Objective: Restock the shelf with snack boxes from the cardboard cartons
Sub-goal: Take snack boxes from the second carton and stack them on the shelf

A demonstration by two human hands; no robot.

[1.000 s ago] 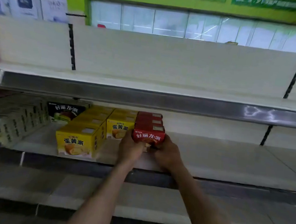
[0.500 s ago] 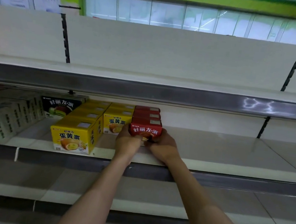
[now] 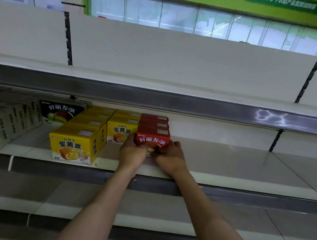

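**Hidden behind hands, cropped at the edges**

The lower front of the red box (image 3: 152, 141) is covered by the left hand (image 3: 133, 154) and right hand (image 3: 171, 158), whose fingertips cannot be seen. The red boxes behind it (image 3: 154, 121) show only their tops. At the left edge of the frame, pale boxes (image 3: 0, 126) are cropped and their print unreadable. Both forearms run off the bottom edge. The green sign (image 3: 287, 3) at upper right is cut off, its lettering perhaps too blurred to read.

Both hands (image 3: 151, 155) hold red box (image 3: 152, 141) on shelf (image 3: 227, 166)
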